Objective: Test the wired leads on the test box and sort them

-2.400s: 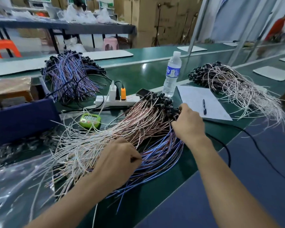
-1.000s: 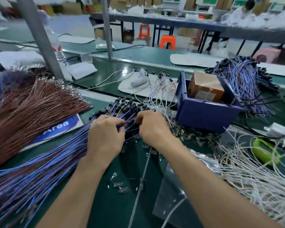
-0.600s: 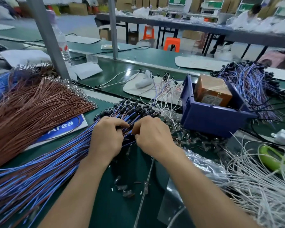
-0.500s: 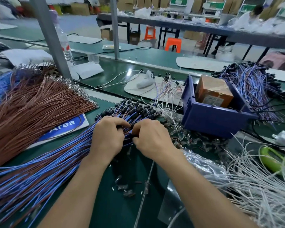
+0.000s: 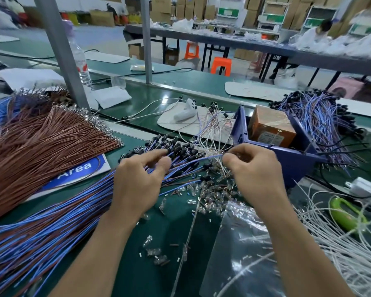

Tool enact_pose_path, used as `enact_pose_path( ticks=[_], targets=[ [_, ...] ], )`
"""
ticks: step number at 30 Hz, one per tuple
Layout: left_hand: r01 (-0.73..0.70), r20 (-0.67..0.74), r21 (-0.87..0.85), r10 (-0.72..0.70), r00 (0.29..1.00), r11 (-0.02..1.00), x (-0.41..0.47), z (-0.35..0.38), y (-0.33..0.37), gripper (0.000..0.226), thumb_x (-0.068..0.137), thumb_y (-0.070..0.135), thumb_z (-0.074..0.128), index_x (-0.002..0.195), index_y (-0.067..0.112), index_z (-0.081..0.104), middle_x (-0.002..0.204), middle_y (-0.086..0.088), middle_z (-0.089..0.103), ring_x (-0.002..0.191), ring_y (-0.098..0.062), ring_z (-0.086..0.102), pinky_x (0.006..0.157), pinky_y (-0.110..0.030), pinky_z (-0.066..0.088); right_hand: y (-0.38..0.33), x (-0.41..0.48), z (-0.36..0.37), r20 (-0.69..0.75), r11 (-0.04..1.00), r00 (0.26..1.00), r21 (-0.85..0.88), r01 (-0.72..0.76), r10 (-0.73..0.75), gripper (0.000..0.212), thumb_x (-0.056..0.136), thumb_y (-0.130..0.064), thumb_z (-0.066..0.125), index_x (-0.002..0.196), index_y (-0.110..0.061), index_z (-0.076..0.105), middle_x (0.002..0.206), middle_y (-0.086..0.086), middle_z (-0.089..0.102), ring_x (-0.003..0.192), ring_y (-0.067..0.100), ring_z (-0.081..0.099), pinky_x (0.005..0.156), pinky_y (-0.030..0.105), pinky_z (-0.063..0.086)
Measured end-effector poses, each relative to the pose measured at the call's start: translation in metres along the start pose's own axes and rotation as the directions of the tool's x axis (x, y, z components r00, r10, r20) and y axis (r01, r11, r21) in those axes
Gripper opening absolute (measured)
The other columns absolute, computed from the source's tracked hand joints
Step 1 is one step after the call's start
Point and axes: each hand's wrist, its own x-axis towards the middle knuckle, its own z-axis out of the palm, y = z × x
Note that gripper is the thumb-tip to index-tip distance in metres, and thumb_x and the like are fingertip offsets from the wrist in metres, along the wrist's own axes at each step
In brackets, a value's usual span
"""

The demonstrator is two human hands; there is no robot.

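A large bundle of blue-and-brown leads (image 5: 58, 224) with black capped ends (image 5: 176, 146) fans across the green table from the lower left. My left hand (image 5: 139, 183) rests on the bundle near the caps, fingers spread and lightly bent over the wires. My right hand (image 5: 253, 174) pinches one blue lead (image 5: 204, 157) drawn out to the right of the caps. The green test box (image 5: 345, 213) lies at the right among white leads (image 5: 347, 254).
A brown lead pile (image 5: 36, 142) sits at the left. A blue bin (image 5: 287, 159) holding a brown box (image 5: 270, 127) stands behind my right hand. Loose clear parts (image 5: 210, 189) and a plastic bag (image 5: 240, 243) lie in front. A second blue bundle (image 5: 317, 116) lies at the far right.
My hands, close together on the capped ends half a second ago, have parted. The right hand has moved right, drawing one blue lead out; the left hand's fingers have spread over the bundle.
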Motion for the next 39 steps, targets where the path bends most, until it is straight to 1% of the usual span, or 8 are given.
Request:
enact_pose_path(
  ticks=[3, 6, 10, 16, 24, 28, 33, 39],
  targets=[
    [-0.115, 0.168, -0.023, 0.117, 0.979, 0.993, -0.009, 0.005, 0.013, 0.017, 0.086, 0.035, 0.081, 0.103, 0.039, 0.082, 0.08, 0.052, 0.058, 0.088, 0.027, 0.058, 0.076, 0.006, 0.037, 0.003, -0.004, -0.006, -0.048, 0.842, 0.98, 0.52, -0.142, 0.195, 0.017, 0.085, -0.008, 0.074, 0.072, -0.019, 0.077, 0.072, 0.004, 0.073, 0.067, 0.019, 0.063, 0.065, 0.033, 0.057],
    [-0.137, 0.221, -0.054, 0.146, 0.964, 0.989, -0.014, 0.012, 0.016, 0.023, 0.085, 0.022, 0.084, 0.099, 0.041, 0.082, 0.081, 0.052, 0.06, 0.089, 0.022, 0.062, 0.079, 0.003, 0.04, 0.001, -0.008, -0.007, 0.102, 0.388, 0.945, 0.894, -0.225, 0.312, 0.015, 0.092, 0.001, 0.065, 0.085, -0.01, 0.073, 0.086, 0.014, 0.074, 0.08, 0.026, 0.072, 0.078, 0.036, 0.063],
    [-0.259, 0.273, -0.05, 0.263, 0.925, 0.964, -0.023, 0.017, 0.023, 0.031, 0.086, 0.037, 0.08, 0.112, 0.051, 0.073, 0.084, 0.034, 0.071, 0.088, 0.001, 0.065, 0.083, -0.02, 0.052, -0.002, -0.011, -0.007, 0.27, 0.189, 0.933, 0.929, -0.318, 0.239, 0.009, 0.099, -0.014, 0.055, 0.104, -0.009, 0.059, 0.104, 0.018, 0.076, 0.098, 0.031, 0.075, 0.084, 0.046, 0.062],
    [-0.201, 0.297, -0.059, 0.209, 0.932, 0.978, -0.022, 0.02, 0.022, 0.034, 0.082, 0.043, 0.082, 0.104, 0.064, 0.068, 0.082, 0.037, 0.069, 0.088, 0.006, 0.065, 0.076, -0.006, 0.046, 0.003, 0.001, -0.037, 0.259, 0.05, 0.938, 0.96, -0.277, 0.23, 0.022, 0.105, -0.026, 0.045, 0.096, -0.011, 0.058, 0.061, -0.003, 0.045, 0.051, 0.013, 0.038, 0.05, 0.027, 0.046],
    [-0.065, 0.256, -0.116, 0.093, 0.962, 0.991, -0.015, 0.014, 0.017, 0.031, 0.074, 0.021, 0.091, 0.08, 0.049, 0.08, 0.075, 0.031, 0.073, 0.078, 0.009, 0.07, 0.073, -0.004, 0.048, 0.026, -0.009, -0.054, 0.125, 0.593, 0.967, 0.77, -0.237, 0.224, 0.036, 0.107, -0.023, 0.045, 0.093, -0.012, 0.076, 0.056, -0.001, 0.043, 0.049, 0.011, 0.033, 0.046, 0.023, 0.035],
    [-0.395, 0.178, 0.046, 0.382, 0.907, 0.917, -0.022, 0.022, 0.023, 0.017, 0.076, 0.021, 0.091, 0.082, 0.034, 0.083, 0.081, 0.026, 0.074, 0.086, 0.007, 0.063, 0.083, -0.013, 0.045, 0.018, -0.021, -0.039, 0.192, 0.968, 0.981, 0.248, -0.038, -0.01, 0.028, 0.106, -0.028, 0.049, 0.092, -0.034, 0.073, 0.062, -0.002, 0.068, 0.052, 0.009, 0.047, 0.048, 0.019, 0.036],
    [-0.7, 0.138, 0.007, 0.693, 0.708, 0.714, -0.029, 0.037, 0.028, 0.015, 0.094, 0.032, 0.07, 0.089, 0.024, 0.081, 0.092, 0.019, 0.076, 0.085, -0.005, 0.065, 0.08, -0.034, 0.048, 0.011, -0.039, -0.013, 0.277, 0.984, 0.955, -0.106, 0.143, -0.109, 0.014, 0.103, -0.038, 0.053, 0.093, -0.035, 0.062, 0.077, -0.015, 0.068, 0.067, 0.006, 0.058, 0.061, 0.026, 0.047],
    [-0.639, 0.106, -0.056, 0.641, 0.761, 0.767, -0.032, 0.032, 0.036, 0.02, 0.091, 0.037, 0.069, 0.081, 0.023, 0.077, 0.084, 0.019, 0.073, 0.08, -0.005, 0.065, 0.082, -0.036, 0.045, 0.009, -0.041, -0.015, 0.469, 0.999, 0.883, 0.033, -0.019, 0.001, 0.037, 0.074, -0.051, 0.072, 0.098, -0.028, 0.057, 0.081, -0.007, 0.071, 0.063, 0.005, 0.05, 0.067, 0.031, 0.047]
  ],
)
